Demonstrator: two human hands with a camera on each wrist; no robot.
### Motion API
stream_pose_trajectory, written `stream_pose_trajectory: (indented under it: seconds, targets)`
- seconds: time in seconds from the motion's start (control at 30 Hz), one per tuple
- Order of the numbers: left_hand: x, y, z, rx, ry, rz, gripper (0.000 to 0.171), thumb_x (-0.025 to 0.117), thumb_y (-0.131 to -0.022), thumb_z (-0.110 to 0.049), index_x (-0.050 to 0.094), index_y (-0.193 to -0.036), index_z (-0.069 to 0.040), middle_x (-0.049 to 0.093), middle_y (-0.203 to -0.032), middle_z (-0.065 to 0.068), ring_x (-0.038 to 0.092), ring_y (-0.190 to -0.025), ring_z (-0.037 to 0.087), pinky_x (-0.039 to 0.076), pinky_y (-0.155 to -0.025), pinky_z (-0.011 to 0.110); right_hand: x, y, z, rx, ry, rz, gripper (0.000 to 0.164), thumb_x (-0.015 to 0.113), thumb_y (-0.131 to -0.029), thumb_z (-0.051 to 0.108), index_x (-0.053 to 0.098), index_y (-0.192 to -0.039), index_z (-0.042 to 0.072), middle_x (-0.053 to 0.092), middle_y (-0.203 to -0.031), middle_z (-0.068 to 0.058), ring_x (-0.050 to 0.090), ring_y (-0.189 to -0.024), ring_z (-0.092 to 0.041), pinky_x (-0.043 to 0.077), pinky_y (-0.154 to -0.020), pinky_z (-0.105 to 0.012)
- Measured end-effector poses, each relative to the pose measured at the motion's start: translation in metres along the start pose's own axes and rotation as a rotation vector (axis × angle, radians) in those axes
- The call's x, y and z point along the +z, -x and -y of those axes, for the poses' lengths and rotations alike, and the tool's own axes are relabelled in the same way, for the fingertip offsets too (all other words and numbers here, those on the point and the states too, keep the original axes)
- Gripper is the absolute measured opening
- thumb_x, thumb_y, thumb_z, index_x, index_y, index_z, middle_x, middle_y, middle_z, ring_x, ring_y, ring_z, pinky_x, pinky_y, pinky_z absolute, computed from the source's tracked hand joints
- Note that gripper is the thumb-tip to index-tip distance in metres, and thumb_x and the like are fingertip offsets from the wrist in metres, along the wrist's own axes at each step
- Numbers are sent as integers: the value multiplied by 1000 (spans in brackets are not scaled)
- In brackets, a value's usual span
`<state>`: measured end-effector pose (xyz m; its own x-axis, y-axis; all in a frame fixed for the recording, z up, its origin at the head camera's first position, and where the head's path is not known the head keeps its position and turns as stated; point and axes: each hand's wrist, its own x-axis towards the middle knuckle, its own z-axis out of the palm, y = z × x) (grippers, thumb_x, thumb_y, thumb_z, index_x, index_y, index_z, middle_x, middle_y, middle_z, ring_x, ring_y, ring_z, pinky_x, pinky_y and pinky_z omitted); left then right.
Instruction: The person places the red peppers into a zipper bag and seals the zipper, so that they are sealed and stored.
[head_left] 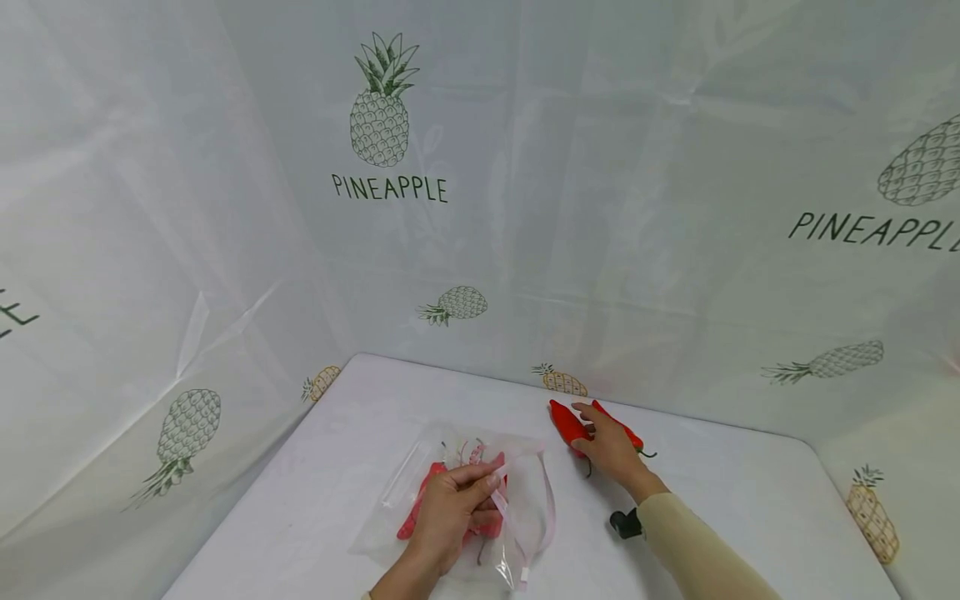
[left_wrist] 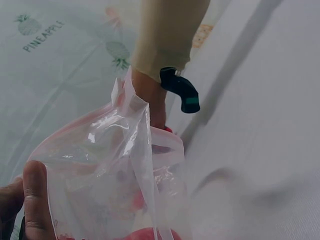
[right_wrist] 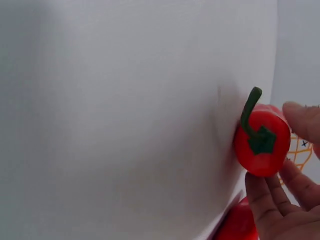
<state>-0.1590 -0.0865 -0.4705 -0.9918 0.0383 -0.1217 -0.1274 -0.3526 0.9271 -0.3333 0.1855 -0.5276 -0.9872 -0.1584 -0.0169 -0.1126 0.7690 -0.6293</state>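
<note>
My left hand (head_left: 448, 510) pinches the edge of a clear zip bag (head_left: 386, 525) between thumb and fingers. Several red peppers (head_left: 415, 510) with thin stems lie inside the bag, partly behind that hand. The bag's mouth has a pink strip (head_left: 551, 500) and gapes toward the right. At the back of the table, my right hand (head_left: 611, 446) has its thumb and fingers on either side of a red pepper (right_wrist: 257, 150) with a green stem. This pepper lies on the table. Just right of it, a second loose red pepper (head_left: 628, 435) is partly hidden by the hand.
The white table (head_left: 285, 533) meets a hanging white sheet (head_left: 600, 250) printed with pineapples at its back and sides. A black curved piece (head_left: 626, 524) sits at the right wrist, by the beige sleeve (head_left: 693, 546).
</note>
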Motion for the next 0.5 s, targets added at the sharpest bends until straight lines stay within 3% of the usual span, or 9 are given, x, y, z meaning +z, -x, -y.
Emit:
stream_pose_trajectory:
  seconds: [0.27,0.5]
  targets:
    - [0,0,-1,-24,17,-15,28,76,-98,-9,73,-120,8,74,-91,3,70,-68,8,65,-63,26,7,-10,2,54,7,-6,76,81,-95,29,43,-159,19,60,-146,-20,59,-128,-39,58,-102,-59]
    - [-1,1,-2,-22,9,-24,31,75,-98,-9,71,-123,9,74,-91,2,71,-68,9,65,-63,25,9,-11,9,35,-19,11,74,79,-96,24,41,-159,16,64,-140,-21,61,-125,-39,58,-102,-60]
